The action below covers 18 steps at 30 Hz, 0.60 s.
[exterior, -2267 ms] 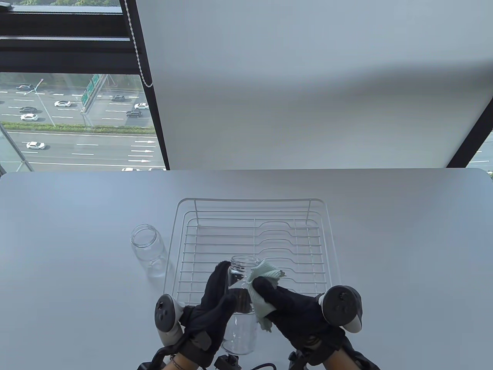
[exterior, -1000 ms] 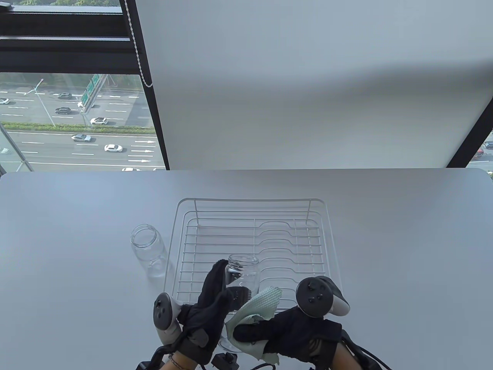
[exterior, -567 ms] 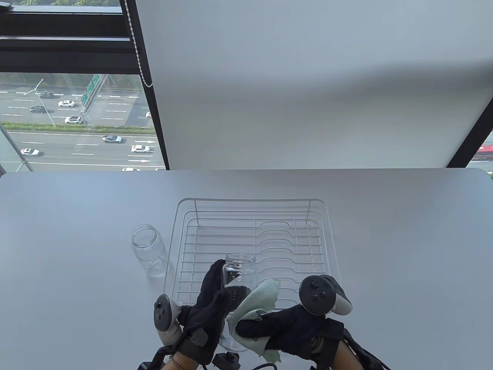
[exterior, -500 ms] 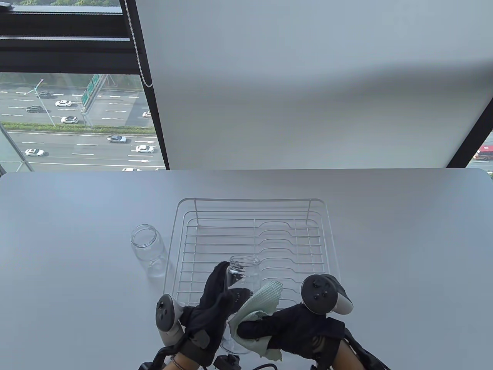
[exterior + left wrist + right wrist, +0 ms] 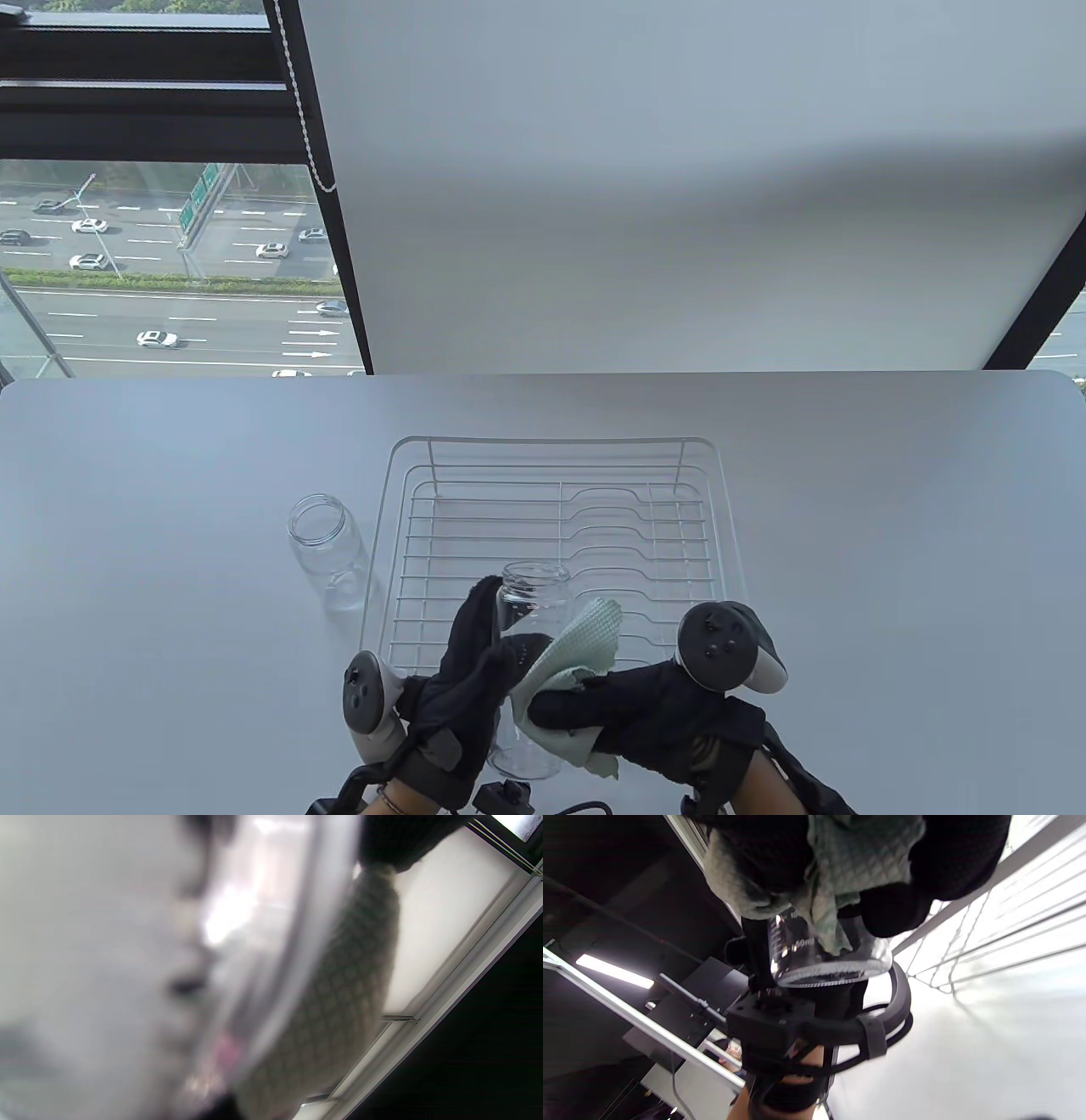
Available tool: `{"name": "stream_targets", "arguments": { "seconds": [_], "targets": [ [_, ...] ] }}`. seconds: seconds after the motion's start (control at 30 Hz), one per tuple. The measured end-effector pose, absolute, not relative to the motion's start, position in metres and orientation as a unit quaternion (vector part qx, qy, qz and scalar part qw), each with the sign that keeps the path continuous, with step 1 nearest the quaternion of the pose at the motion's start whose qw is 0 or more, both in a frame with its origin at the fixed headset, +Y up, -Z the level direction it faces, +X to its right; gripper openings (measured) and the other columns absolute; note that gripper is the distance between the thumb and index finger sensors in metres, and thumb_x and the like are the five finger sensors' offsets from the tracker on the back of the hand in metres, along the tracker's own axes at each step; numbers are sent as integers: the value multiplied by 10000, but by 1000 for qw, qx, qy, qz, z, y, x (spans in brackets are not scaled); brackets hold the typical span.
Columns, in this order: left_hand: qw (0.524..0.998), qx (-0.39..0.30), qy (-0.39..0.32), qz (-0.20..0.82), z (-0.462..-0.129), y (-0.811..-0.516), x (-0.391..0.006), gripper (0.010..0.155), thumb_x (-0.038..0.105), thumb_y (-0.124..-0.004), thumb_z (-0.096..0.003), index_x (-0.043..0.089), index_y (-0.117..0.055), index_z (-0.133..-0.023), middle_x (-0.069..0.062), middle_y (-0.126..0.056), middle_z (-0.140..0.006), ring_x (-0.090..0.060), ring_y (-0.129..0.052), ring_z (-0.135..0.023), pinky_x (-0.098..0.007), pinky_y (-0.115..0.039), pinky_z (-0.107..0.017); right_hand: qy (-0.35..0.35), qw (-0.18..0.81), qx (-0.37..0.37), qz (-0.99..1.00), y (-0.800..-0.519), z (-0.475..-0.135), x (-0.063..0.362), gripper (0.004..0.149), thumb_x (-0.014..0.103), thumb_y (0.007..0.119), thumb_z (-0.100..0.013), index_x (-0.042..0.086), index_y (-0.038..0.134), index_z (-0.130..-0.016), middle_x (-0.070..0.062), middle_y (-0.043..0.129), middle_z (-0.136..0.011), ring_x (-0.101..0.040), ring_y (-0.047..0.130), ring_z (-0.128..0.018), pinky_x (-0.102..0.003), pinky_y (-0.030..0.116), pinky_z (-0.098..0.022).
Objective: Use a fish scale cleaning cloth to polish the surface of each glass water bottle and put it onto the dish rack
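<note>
A clear glass bottle (image 5: 533,611) is held up over the table's near edge, its mouth pointing away. My left hand (image 5: 475,671) grips its side. My right hand (image 5: 594,705) holds a pale green fish scale cloth (image 5: 577,649) and presses it against the bottle's lower right wall. In the right wrist view the cloth (image 5: 857,853) is bunched under my fingers above the bottle's base (image 5: 831,971). The left wrist view is a blur of glass (image 5: 254,942) with cloth (image 5: 339,993) behind it. A second bottle (image 5: 327,552) stands left of the white wire dish rack (image 5: 556,441).
The rack lies in the table's middle with nothing on its wires. The table (image 5: 891,526) is white. Beyond its far edge are a lowered blind and a window (image 5: 161,255) onto a road. Cables hang at the near edge under my wrists.
The right hand and cloth came down from the bottle's neck to its lower body, and in the last half second slid slightly up and right. The left hand has kept its grip.
</note>
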<state>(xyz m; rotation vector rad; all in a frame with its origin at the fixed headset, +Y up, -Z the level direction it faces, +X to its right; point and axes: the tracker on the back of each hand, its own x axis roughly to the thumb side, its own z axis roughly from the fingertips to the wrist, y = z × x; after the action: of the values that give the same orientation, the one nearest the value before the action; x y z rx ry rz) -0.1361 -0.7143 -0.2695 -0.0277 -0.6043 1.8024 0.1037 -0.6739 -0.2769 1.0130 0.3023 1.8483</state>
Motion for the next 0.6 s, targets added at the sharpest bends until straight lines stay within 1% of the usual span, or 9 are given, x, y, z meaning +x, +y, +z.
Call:
{"name": "stream_targets", "arguments": {
  "seconds": [0.07,0.1,0.13,0.27,0.37,0.4,0.5,0.57,0.6],
  "targets": [
    [577,-23,-275,769,-269,-715,-133,886,568,-716,-526,122,-216,-1105,-195,-328,-1141,-568,-758,-840,-639,-759,-582,7,530,352,771,-672,-276,114,542,353,767,-543,580,553,-986,-130,827,-827,-291,926,-658,-486,771,-543],
    [575,-28,-273,771,-267,-715,-131,885,561,-725,-524,121,-224,-1106,-197,-333,-1140,-572,-760,-837,-641,-759,-581,-18,549,332,767,-672,-276,115,542,354,780,-528,579,578,-978,-126,843,-815,-290,937,-642,-486,781,-531],
    [573,-26,-268,774,-266,-716,-131,882,557,-721,-524,117,-224,-1105,-202,-335,-1138,-572,-764,-834,-641,-763,-581,0,546,344,764,-672,-277,113,539,347,783,-525,581,584,-968,-126,849,-797,-282,942,-623,-486,785,-519],
    [555,5,-249,794,-268,-714,-136,867,539,-735,-518,116,-251,-1100,-203,-355,-1131,-590,-768,-824,-655,-767,-579,240,464,446,727,-681,-277,98,521,319,798,-536,600,612,-934,-149,835,-777,-294,936,-618,-498,771,-525],
    [569,2,-253,782,-268,-715,-137,860,541,-738,-521,119,-263,-1101,-199,-361,-1135,-594,-770,-820,-657,-765,-575,267,454,452,720,-685,-276,90,510,309,825,-511,586,668,-909,-170,866,-739,-304,967,-578,-507,794,-493],
    [571,3,-251,782,-268,-715,-137,862,547,-733,-522,121,-257,-1100,-197,-357,-1135,-589,-770,-822,-651,-765,-574,256,455,452,723,-684,-276,91,507,309,819,-519,577,668,-922,-178,853,-749,-312,955,-592,-511,782,-504],
    [584,-2,-258,770,-269,-712,-139,863,554,-716,-525,130,-231,-1100,-192,-329,-1138,-581,-749,-840,-643,-751,-586,135,470,422,763,-675,-275,99,533,346,781,-541,591,581,-970,-162,819,-797,-308,918,-647,-503,754,-544],
    [587,-14,-264,765,-267,-712,-136,867,557,-710,-525,128,-223,-1101,-194,-325,-1140,-574,-754,-842,-635,-757,-587,17,526,356,772,-673,-275,108,553,367,769,-538,583,535,-990,-134,832,-806,-291,928,-644,-488,771,-536],
    [582,-20,-270,767,-266,-712,-134,865,547,-714,-527,126,-223,-1102,-198,-322,-1139,-580,-748,-843,-639,-753,-587,-3,549,333,767,-674,-275,111,557,376,766,-536,583,526,-995,-126,831,-816,-289,927,-648,-487,771,-538]
  ]
}}
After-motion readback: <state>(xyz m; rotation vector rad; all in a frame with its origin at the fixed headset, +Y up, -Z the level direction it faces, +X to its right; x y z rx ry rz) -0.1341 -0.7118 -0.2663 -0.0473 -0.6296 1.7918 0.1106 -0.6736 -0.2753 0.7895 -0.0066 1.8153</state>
